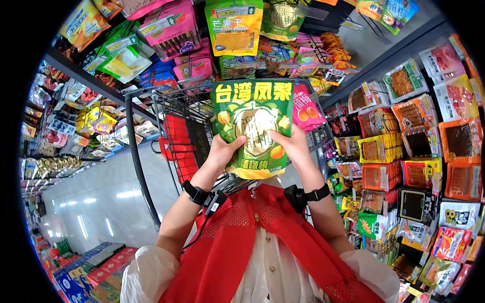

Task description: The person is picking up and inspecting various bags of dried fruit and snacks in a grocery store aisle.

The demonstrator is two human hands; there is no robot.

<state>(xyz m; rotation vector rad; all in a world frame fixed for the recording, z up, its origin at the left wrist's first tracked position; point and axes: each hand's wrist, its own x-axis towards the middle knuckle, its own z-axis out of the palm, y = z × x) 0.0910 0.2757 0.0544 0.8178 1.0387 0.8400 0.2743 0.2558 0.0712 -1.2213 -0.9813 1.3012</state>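
Observation:
A green snack pouch [254, 164] with yellow lettering and a pale round label is held upright in front of my chest. My left hand [225, 151] grips its left side, thumb pressed on the front. On the right side my right hand [292, 145] holds it the same way, fingers behind the pouch out of sight. Just behind it is a shopping cart [132, 146] with black wire sides. A pink pouch [306, 108] with orange fruit printed on it shows beside the green one, at the cart's far right.
Hanging snack bags, including dried mango [235, 28], fill the rack ahead. Packs such as an orange-edged one [462, 139] hang close on my right. More shelving [76, 131] stands left, past the grey floor [101, 197]. Boxes [108, 267] lie at lower left.

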